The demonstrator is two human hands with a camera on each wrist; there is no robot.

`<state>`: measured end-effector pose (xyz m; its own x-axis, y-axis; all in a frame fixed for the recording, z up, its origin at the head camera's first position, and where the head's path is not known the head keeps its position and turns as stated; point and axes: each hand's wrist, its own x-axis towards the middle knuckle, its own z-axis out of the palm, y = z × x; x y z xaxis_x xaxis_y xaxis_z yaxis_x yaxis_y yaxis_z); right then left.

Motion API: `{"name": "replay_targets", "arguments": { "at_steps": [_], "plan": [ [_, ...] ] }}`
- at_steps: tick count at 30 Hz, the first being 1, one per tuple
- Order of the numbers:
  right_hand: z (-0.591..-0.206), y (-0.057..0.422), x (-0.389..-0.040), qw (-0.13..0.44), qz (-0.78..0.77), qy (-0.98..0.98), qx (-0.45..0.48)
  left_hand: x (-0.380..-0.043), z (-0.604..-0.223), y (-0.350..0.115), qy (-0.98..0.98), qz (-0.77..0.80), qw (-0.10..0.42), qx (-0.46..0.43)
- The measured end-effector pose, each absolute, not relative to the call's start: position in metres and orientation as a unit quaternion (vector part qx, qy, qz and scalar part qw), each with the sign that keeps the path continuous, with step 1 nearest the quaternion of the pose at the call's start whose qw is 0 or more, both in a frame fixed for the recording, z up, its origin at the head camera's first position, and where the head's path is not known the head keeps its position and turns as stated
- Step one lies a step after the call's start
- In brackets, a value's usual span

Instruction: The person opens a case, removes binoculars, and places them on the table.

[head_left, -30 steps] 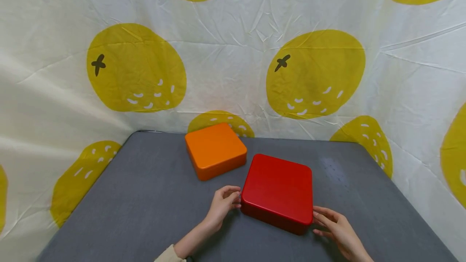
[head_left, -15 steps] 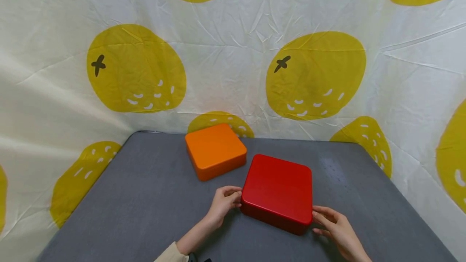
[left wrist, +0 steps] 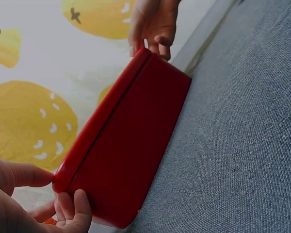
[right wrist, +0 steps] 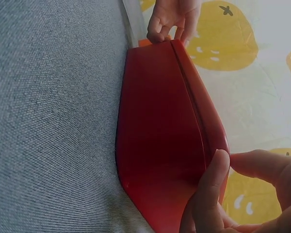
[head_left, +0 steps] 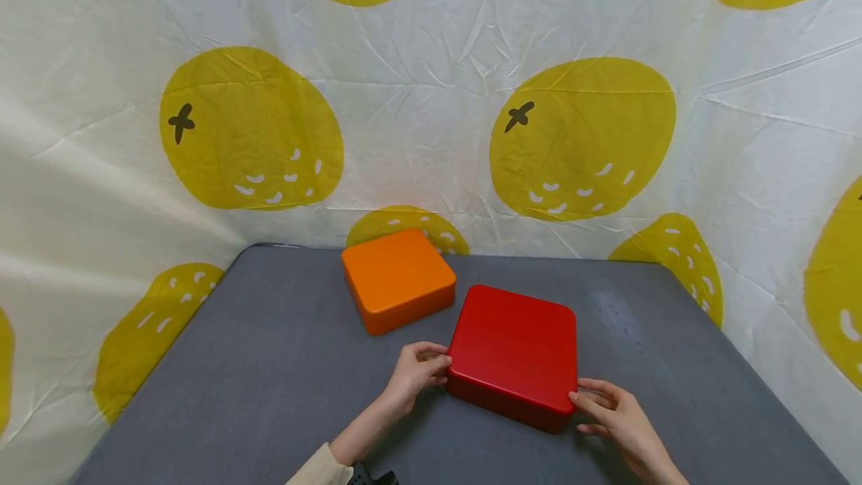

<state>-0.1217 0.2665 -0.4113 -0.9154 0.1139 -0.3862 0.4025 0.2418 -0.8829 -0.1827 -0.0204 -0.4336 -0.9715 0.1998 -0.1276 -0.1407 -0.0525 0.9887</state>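
A red square box (head_left: 513,350) with rounded corners sits flat on the grey table, its lid on. A thin dark seam under the lid (left wrist: 109,114) shows in both wrist views. At the box's left side, my left hand (head_left: 416,376) pinches the lid's edge, thumb on the rim and fingertips lower on the side. My right hand (head_left: 621,418) does the same at the near right corner; its thumb (right wrist: 259,164) touches the lid's rim. Some fingers of each hand are hidden behind the box or by the other fingers.
Behind and to the left of the red box stands a similar orange box (head_left: 399,279). The grey cloth-covered table (head_left: 269,365) ends at a white curtain (head_left: 417,133) printed with yellow fruit. A dark band (head_left: 364,476) is on the left wrist.
Both thumbs have come up onto the rim of the red lid, the left hand shifting slightly right and the right hand slightly left. Both boxes stay in place.
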Motion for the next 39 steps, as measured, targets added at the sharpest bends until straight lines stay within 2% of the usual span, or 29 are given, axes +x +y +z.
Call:
{"name": "replay_targets", "arguments": {
  "at_steps": [28,39],
  "plan": [
    [-0.412,0.279,-0.122,0.175,-0.618,0.755,0.134,-0.184,-0.423,-0.022,0.687,0.712,0.141,0.034],
    [-0.412,0.282,-0.12,0.186,-0.621,0.752,0.121,-0.182,-0.423,-0.021,0.685,0.714,0.131,0.057]
  ]
}}
